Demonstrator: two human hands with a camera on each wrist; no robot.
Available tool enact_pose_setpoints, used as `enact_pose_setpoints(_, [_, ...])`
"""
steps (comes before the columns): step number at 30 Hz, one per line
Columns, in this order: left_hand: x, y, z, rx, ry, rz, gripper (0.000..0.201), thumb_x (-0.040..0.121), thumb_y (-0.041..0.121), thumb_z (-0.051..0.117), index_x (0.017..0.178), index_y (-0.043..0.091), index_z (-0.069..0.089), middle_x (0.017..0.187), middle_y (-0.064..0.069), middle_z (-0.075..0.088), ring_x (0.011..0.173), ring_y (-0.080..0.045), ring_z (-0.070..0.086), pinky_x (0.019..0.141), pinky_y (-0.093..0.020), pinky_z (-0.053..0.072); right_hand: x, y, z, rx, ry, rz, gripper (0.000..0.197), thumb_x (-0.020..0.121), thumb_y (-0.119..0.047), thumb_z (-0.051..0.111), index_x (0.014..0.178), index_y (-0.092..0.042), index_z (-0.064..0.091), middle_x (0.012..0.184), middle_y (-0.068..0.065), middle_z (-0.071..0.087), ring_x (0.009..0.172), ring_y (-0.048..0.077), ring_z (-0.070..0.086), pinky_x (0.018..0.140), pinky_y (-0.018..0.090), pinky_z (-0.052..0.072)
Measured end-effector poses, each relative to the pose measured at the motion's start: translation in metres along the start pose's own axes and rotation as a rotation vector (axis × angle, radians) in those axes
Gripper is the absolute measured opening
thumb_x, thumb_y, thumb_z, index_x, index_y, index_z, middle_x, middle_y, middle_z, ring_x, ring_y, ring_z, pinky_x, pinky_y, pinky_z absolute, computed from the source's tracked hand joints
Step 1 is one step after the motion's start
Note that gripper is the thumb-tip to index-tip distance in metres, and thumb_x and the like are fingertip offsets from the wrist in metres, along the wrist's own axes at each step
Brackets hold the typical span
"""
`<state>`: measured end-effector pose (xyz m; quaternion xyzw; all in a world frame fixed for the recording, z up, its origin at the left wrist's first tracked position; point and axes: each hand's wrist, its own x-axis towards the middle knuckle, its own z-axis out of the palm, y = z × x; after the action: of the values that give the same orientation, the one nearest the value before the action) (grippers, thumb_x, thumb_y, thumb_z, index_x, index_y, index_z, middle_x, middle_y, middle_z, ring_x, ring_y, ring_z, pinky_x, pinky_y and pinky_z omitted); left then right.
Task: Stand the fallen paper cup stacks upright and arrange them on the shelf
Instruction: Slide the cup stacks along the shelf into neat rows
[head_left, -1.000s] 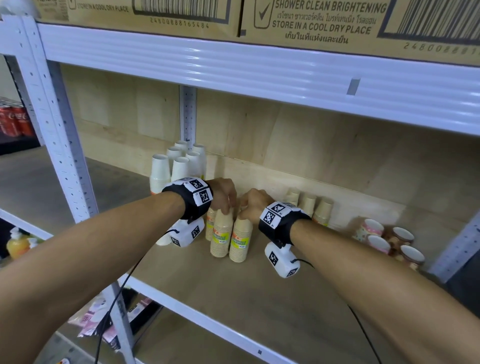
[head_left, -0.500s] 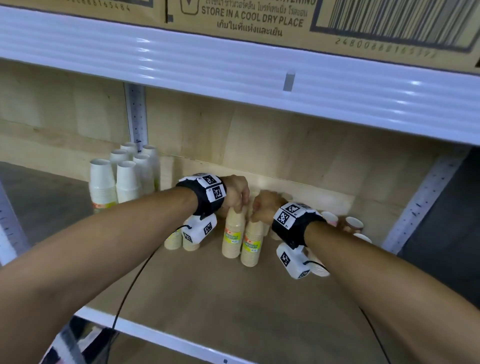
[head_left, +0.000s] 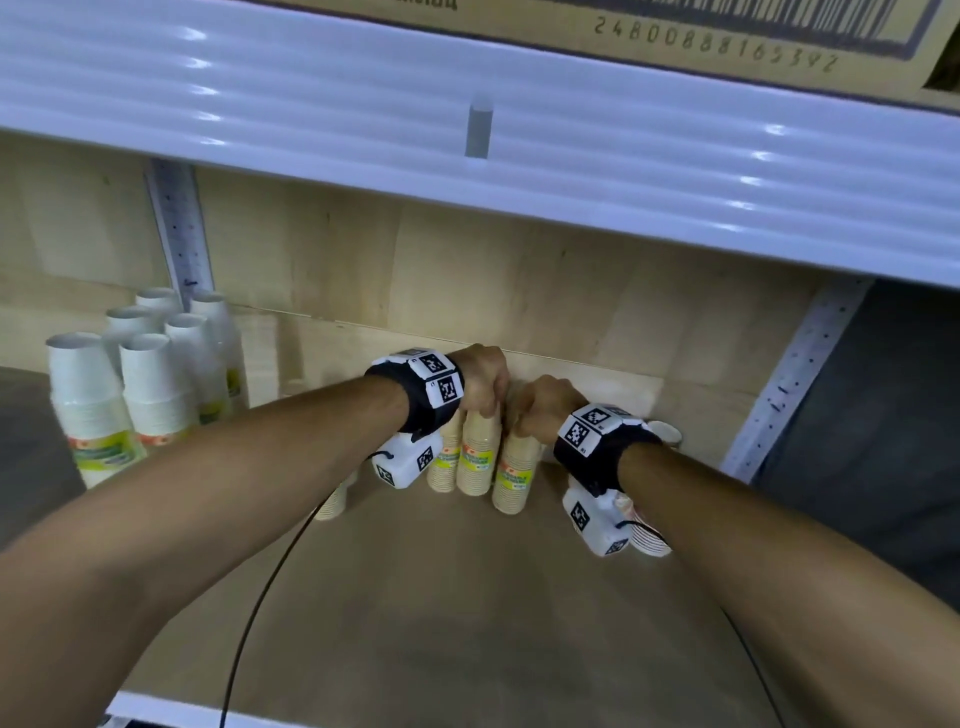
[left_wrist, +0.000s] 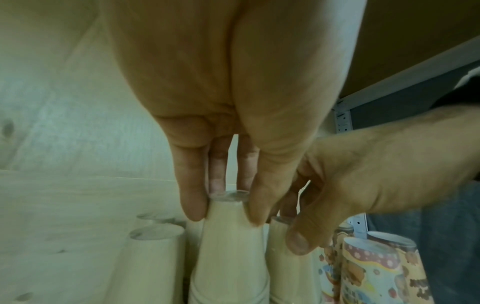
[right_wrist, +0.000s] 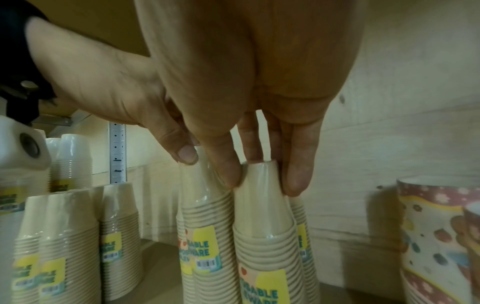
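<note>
Two upright beige paper cup stacks with yellow labels stand side by side at mid-shelf. My left hand (head_left: 485, 395) pinches the top of the left stack (head_left: 475, 457), fingers and thumb around its tip (left_wrist: 228, 246). My right hand (head_left: 540, 410) pinches the top of the right stack (head_left: 511, 478) in the same way (right_wrist: 262, 226). Both hands (left_wrist: 224, 211) (right_wrist: 262, 185) are almost touching each other. More beige stacks (right_wrist: 70, 236) stand upright just left of the held ones.
Tall white cup stacks (head_left: 150, 389) stand at the shelf's back left. Patterned cup stacks (head_left: 649, 535) (right_wrist: 436, 226) sit close on the right, by the shelf upright (head_left: 795, 379). The wooden back wall is right behind the hands. The upper shelf beam (head_left: 519, 171) hangs low overhead.
Both hands have carried their beige stacks to the right, away from the white cups and closer to the patterned ones. The grips are unchanged.
</note>
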<state>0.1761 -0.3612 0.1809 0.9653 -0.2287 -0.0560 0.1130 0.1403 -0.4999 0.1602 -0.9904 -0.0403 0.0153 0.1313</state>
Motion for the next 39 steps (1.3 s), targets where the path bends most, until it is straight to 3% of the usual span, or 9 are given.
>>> enact_pose_setpoints(8, [0.016, 0.004, 0.008, 0.022, 0.023, 0.006, 0.025, 0.08, 0.003, 0.067, 0.105, 0.004, 0.072, 0.104, -0.01, 0.07, 0.093, -0.023, 0.065, 0.074, -0.03, 0.053, 0.014, 0.008, 0.005, 0.023, 0.041, 0.026, 0.022, 0.082, -0.016, 0.066, 0.103, -0.011, 0.072, 0.104, 0.009, 0.069, 0.095, 0.026, 0.065, 0.077, 0.03, 0.054])
enact_pose_setpoints(13, [0.02, 0.006, 0.016, 0.067, 0.034, -0.012, 0.017, 0.086, 0.003, 0.065, 0.103, 0.001, 0.069, 0.095, -0.009, 0.061, 0.084, -0.017, 0.057, 0.06, -0.023, 0.042, 0.019, 0.012, 0.01, 0.01, 0.062, 0.016, 0.019, 0.086, -0.018, 0.062, 0.1, -0.009, 0.07, 0.103, 0.01, 0.067, 0.097, 0.029, 0.064, 0.07, 0.027, 0.046])
enact_pose_setpoints(17, [0.023, 0.01, 0.024, 0.108, 0.067, -0.01, 0.021, 0.092, 0.003, 0.058, 0.111, -0.001, 0.067, 0.113, -0.017, 0.067, 0.088, -0.023, 0.059, 0.052, -0.023, 0.036, 0.022, 0.015, 0.012, 0.004, 0.065, 0.0, 0.015, 0.085, -0.019, 0.062, 0.097, -0.012, 0.068, 0.104, 0.009, 0.066, 0.098, 0.028, 0.063, 0.07, 0.027, 0.043])
enact_pose_setpoints(20, [0.023, 0.013, 0.023, 0.118, 0.075, -0.016, 0.02, 0.093, 0.003, 0.057, 0.11, -0.001, 0.067, 0.113, -0.018, 0.067, 0.084, -0.021, 0.055, 0.046, -0.021, 0.03, 0.024, 0.018, 0.014, 0.009, 0.059, -0.002, 0.009, 0.084, -0.02, 0.062, 0.092, -0.017, 0.066, 0.1, 0.006, 0.066, 0.095, 0.026, 0.063, 0.069, 0.027, 0.043])
enact_pose_setpoints(24, [0.018, 0.012, 0.018, 0.074, 0.041, -0.019, 0.023, 0.091, 0.007, 0.06, 0.112, 0.001, 0.068, 0.112, -0.015, 0.067, 0.095, -0.026, 0.063, 0.063, -0.026, 0.042, 0.026, 0.018, 0.014, 0.009, 0.057, 0.024, 0.014, 0.083, -0.021, 0.062, 0.096, -0.019, 0.067, 0.091, 0.0, 0.058, 0.091, 0.024, 0.061, 0.069, 0.027, 0.043])
enact_pose_setpoints(27, [0.014, 0.005, 0.013, 0.028, 0.061, 0.0, 0.023, 0.087, 0.011, 0.066, 0.109, 0.005, 0.07, 0.111, -0.011, 0.069, 0.1, -0.026, 0.065, 0.077, -0.031, 0.053, 0.027, 0.017, 0.012, 0.006, 0.057, 0.022, 0.006, 0.079, -0.023, 0.062, 0.086, -0.022, 0.064, 0.09, -0.001, 0.059, 0.09, 0.024, 0.063, 0.068, 0.028, 0.045])
enact_pose_setpoints(30, [0.006, -0.003, 0.003, -0.02, 0.092, -0.006, 0.034, 0.082, 0.02, 0.075, 0.113, 0.008, 0.069, 0.115, -0.006, 0.067, 0.104, -0.025, 0.064, 0.089, -0.035, 0.055, 0.027, 0.01, 0.005, 0.004, 0.094, 0.017, 0.009, 0.08, -0.023, 0.061, 0.082, -0.015, 0.062, 0.093, 0.003, 0.061, 0.089, 0.025, 0.062, 0.067, 0.03, 0.047])
enact_pose_setpoints(34, [-0.008, -0.016, -0.019, -0.033, 0.145, -0.057, 0.041, 0.083, 0.018, 0.075, 0.121, 0.011, 0.064, 0.122, -0.006, 0.059, 0.105, -0.023, 0.06, 0.077, -0.025, 0.047, 0.026, -0.008, -0.006, -0.022, 0.148, -0.038, 0.018, 0.082, -0.026, 0.059, 0.083, -0.011, 0.067, 0.095, 0.008, 0.066, 0.082, 0.024, 0.062, 0.066, 0.03, 0.052])
enact_pose_setpoints(39, [-0.036, -0.037, -0.045, -0.017, 0.176, -0.13, 0.04, 0.084, 0.018, 0.075, 0.122, 0.011, 0.064, 0.123, -0.007, 0.059, 0.1, -0.022, 0.059, 0.077, -0.026, 0.045, 0.027, -0.042, -0.016, 0.005, 0.186, -0.121, 0.035, 0.085, -0.03, 0.066, 0.116, -0.014, 0.064, 0.122, 0.009, 0.056, 0.11, 0.026, 0.058, 0.088, 0.032, 0.05])
